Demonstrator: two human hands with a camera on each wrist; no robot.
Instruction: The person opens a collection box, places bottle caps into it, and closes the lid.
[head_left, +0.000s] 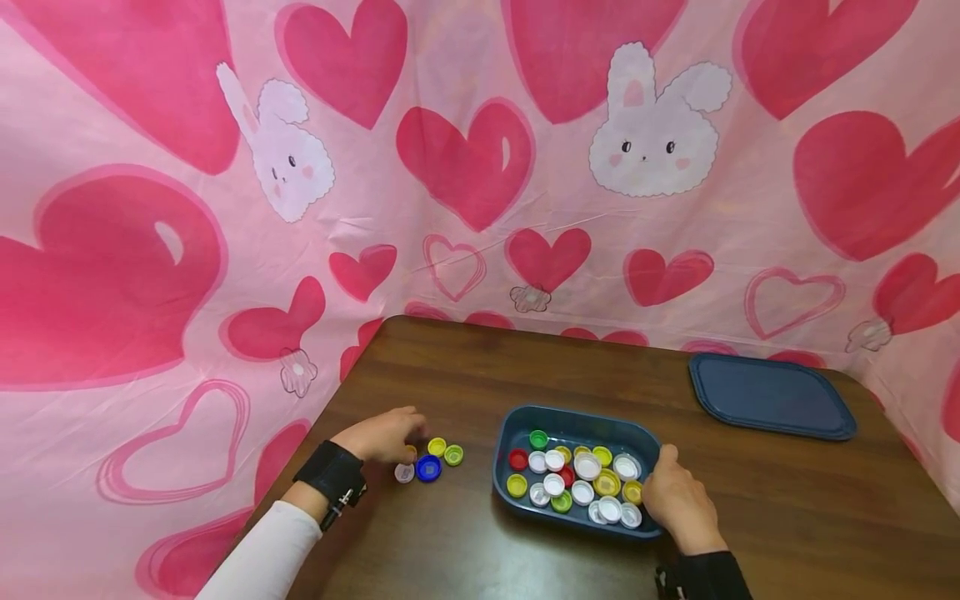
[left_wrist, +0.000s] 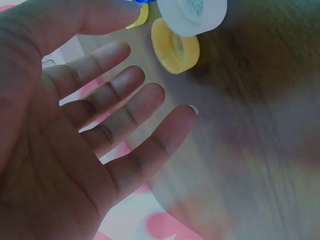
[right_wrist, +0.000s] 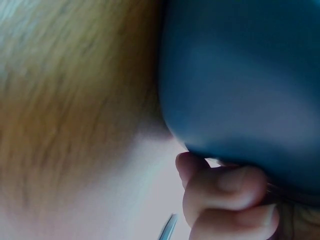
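Observation:
A dark blue plastic container [head_left: 577, 527] holds many bottle caps in white, yellow, red and green. My right hand [head_left: 681, 502] grips its right end; the fingers [right_wrist: 220, 200] curl at the rim in the right wrist view. On the table to the left lies a small group of caps: a blue cap [head_left: 428, 468], a yellow cap [head_left: 437, 447], a light green cap [head_left: 453, 455], a white cap [head_left: 404, 473] and an orange-yellow cap [left_wrist: 175, 46] partly hidden. Just beside them is my left hand [head_left: 382, 435], its fingers spread and nothing held in the palm.
A dark blue lid [head_left: 772, 396] lies flat at the back right of the brown wooden table [head_left: 465, 358]. Pink cloth [head_left: 465, 75] with hearts and rabbits hangs behind the table and along its left side.

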